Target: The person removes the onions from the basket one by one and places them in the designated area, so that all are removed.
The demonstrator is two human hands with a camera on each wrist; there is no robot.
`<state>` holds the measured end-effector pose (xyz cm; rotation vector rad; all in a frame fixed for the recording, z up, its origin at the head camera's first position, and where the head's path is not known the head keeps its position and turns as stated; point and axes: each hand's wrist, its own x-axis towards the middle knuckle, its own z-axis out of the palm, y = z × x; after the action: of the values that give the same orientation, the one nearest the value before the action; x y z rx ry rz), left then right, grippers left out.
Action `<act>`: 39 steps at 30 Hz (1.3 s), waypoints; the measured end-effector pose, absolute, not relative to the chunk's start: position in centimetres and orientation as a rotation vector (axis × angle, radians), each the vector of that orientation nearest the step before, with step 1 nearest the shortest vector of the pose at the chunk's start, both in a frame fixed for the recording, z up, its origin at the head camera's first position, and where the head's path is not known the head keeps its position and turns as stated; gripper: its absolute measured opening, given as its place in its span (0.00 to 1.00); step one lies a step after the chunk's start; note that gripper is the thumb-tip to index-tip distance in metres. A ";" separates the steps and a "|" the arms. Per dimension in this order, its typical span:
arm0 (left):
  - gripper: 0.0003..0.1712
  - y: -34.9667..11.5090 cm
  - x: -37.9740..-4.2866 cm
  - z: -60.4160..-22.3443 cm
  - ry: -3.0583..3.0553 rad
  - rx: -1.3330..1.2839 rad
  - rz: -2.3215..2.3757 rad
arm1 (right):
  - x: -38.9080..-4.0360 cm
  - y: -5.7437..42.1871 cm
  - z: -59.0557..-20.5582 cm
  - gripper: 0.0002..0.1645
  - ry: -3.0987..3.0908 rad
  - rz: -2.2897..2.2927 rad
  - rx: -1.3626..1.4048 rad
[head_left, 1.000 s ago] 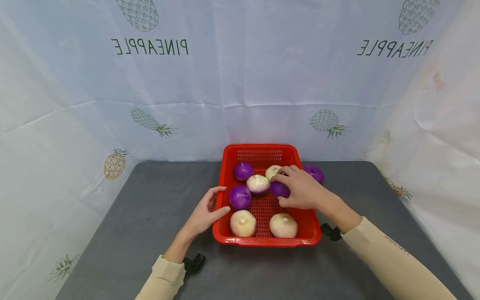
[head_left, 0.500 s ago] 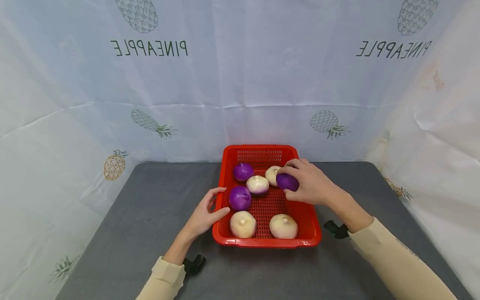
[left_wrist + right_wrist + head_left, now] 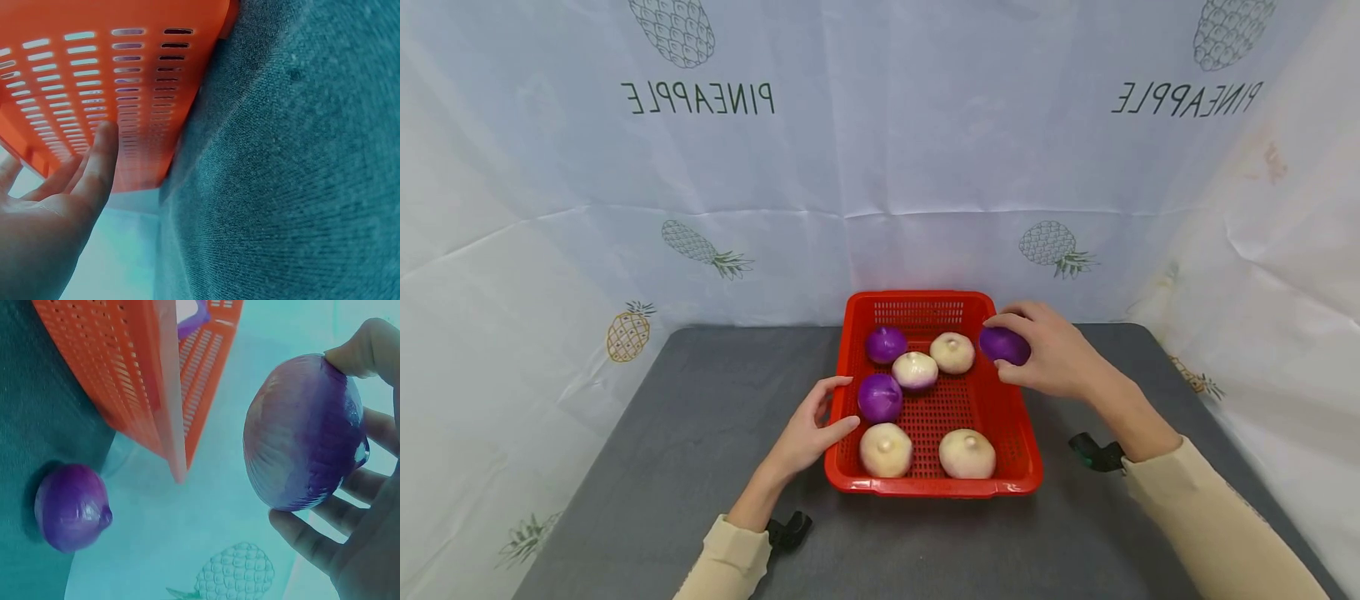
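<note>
A purple-and-white onion is in my right hand, gripped between thumb and fingertips. In the head view it overlaps the right rim of the red basket. The right wrist view shows the held onion raised beside the basket's rim, its streaked pale side facing away from the palm. My left hand stays at the basket's left side, fingers relaxed and fingertips at the rim. In the left wrist view its fingers lie along the slotted outer wall. Several onions, some purple side up and some pale side up, sit in the basket.
Another purple onion lies on the dark table outside the basket; the right hand hides it in the head view. A pineapple-print curtain hangs behind the table and down both sides.
My right hand has lifted the purple onion from among the others and carried it right and away from me, to the basket's right rim. The left hand has stayed in place.
</note>
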<state>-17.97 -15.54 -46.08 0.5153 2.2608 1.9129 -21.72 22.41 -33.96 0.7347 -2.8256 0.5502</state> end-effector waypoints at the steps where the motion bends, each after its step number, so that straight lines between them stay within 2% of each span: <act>1: 0.37 -15.5 -18.0 -46.1 2.261 0.516 1.914 | -21.7 22.6 -33.8 0.32 -2.823 0.546 0.733; 13: 0.36 -15.7 -18.0 -46.2 2.251 0.509 1.920 | -21.4 24.4 -32.8 0.33 -2.815 0.541 0.674; 39: 0.36 -15.5 -18.0 -46.1 2.271 0.492 1.906 | -23.1 29.4 -36.1 0.30 -2.826 0.565 0.497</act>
<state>-18.00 -15.52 -46.12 0.4924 2.2714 1.9061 -23.07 29.44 -36.06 0.4973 -2.8260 0.5649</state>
